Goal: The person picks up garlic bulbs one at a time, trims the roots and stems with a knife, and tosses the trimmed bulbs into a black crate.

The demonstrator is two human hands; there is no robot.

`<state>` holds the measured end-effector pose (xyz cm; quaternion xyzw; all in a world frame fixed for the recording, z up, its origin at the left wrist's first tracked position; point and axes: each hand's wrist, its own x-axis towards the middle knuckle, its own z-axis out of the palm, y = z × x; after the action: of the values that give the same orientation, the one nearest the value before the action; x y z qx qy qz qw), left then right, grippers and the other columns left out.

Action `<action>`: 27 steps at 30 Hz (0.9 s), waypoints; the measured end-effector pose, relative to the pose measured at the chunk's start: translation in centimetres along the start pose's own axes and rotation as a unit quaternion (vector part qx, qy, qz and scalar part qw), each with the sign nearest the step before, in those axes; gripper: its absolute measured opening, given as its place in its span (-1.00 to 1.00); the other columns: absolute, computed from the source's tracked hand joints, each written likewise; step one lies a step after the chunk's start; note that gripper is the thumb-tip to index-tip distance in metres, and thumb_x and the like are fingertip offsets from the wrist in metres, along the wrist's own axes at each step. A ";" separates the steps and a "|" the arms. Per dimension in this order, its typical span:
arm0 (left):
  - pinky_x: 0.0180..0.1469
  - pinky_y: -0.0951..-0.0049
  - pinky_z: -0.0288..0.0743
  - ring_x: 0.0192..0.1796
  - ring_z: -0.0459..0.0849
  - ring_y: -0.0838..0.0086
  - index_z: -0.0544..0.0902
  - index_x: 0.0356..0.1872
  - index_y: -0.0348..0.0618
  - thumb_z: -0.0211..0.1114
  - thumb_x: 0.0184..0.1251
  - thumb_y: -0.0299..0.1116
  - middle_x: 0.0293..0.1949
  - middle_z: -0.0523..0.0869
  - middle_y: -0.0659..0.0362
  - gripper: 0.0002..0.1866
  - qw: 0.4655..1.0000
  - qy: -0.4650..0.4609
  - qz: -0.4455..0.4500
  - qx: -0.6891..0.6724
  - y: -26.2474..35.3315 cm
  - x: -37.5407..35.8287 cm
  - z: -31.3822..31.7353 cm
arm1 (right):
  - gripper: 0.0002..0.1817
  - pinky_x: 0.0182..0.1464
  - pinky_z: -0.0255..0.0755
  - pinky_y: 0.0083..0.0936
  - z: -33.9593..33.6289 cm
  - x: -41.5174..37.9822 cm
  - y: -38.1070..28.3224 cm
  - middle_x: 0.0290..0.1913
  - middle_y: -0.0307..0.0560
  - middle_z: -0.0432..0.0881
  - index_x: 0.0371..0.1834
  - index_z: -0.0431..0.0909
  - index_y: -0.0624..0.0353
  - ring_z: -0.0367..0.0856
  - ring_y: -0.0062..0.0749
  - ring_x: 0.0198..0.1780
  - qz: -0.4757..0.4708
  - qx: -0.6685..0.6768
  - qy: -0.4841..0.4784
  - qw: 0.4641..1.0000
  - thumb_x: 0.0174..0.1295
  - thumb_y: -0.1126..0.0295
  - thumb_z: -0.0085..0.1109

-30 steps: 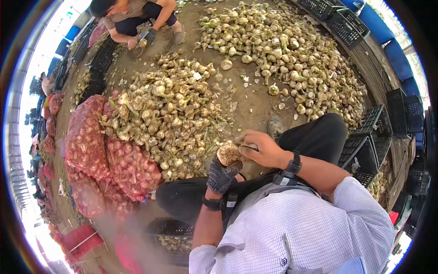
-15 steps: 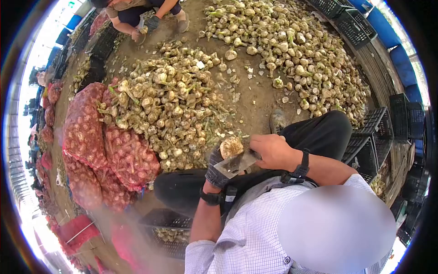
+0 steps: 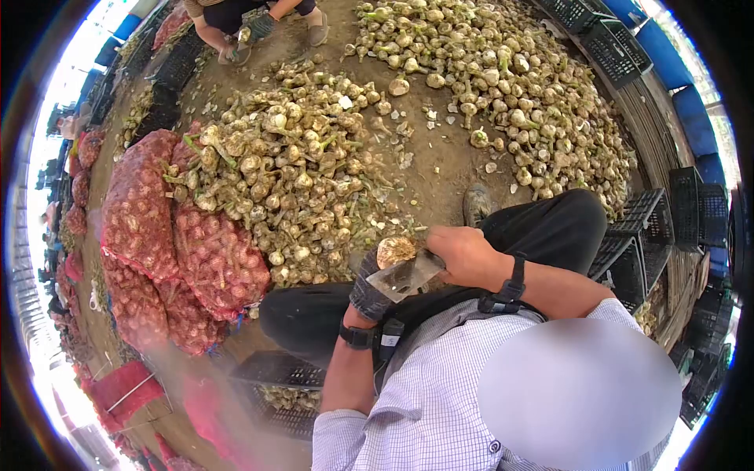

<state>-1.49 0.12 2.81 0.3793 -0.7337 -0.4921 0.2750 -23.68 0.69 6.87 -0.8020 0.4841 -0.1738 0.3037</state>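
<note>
My left hand (image 3: 367, 294), in a dark glove, is closed around a garlic bulb (image 3: 395, 252) above my lap. The bulb's pale root end faces up, with brown roots on it. My bare right hand (image 3: 465, 257) grips a knife by its handle, which the fingers hide. The broad flat blade (image 3: 407, 276) reaches left across the glove, close below the bulb. In front of my legs lies a heap of garlic bulbs (image 3: 290, 173) with their stalks on.
Red mesh sacks (image 3: 143, 206) full of garlic stand at the left. A larger garlic pile (image 3: 510, 86) spreads at the upper right. Black crates (image 3: 640, 228) line the right side; another crate (image 3: 287, 373) is beside my left hip. Another person (image 3: 259, 27) crouches at the top, working with gloved hands.
The garlic bulb and the knife have shifted slightly in my hands, the bulb tilting a little. The other person's hands have moved slightly. My view has turned a bit.
</note>
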 end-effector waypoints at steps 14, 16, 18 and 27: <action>0.07 0.19 0.47 0.02 0.62 0.18 0.59 0.04 -0.13 0.46 0.03 -0.20 -0.06 0.68 0.12 -0.49 0.993 -0.047 -0.087 0.061 2.5 0.9 -0.8 | -0.59 -0.22 0.46 -0.13 2.6 0.1 2.5 -0.29 0.05 0.51 -0.28 0.46 0.23 0.55 0.07 -0.19 0.013 -0.011 0.044 0.999 -0.22 0.37 0.40; 0.10 0.17 0.46 0.08 0.59 0.16 0.54 0.11 -0.14 0.40 0.10 -0.12 0.02 0.64 0.05 -0.44 0.996 -0.045 -0.079 0.006 2.6 0.4 -0.4 | -0.68 -0.21 0.46 -0.09 3.7 1.0 7.8 -0.31 0.11 0.55 -0.33 0.51 0.26 0.57 0.11 -0.23 0.203 -0.087 -0.043 0.974 -0.10 0.30 0.34; 0.15 0.14 0.44 0.17 0.53 0.13 0.47 0.21 -0.17 0.30 0.21 -0.01 0.13 0.57 -0.06 -0.38 0.981 -0.039 -0.068 -0.176 2.5 -1.1 0.6 | -0.72 -0.21 0.48 -0.08 3.8 -0.1 9.9 -0.36 0.16 0.60 -0.39 0.55 0.28 0.59 0.15 -0.26 0.280 -0.124 -0.036 0.951 0.00 0.26 0.27; 0.13 0.30 0.51 0.07 0.63 0.37 0.38 0.24 -0.25 0.51 0.04 -0.42 0.05 0.64 0.10 -0.29 0.962 0.032 -0.153 -0.223 0.3 -0.2 -0.4 | -0.59 -0.27 0.51 -0.24 1.0 1.1 4.0 -0.33 0.13 0.69 -0.13 0.63 0.33 0.66 -0.18 -0.32 0.216 0.250 0.040 0.943 0.22 0.14 0.25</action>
<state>-1.14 0.10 3.23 0.4316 -0.5298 -0.6669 0.2971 -25.31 -1.33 3.49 -0.5687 0.5985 -0.2515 0.5052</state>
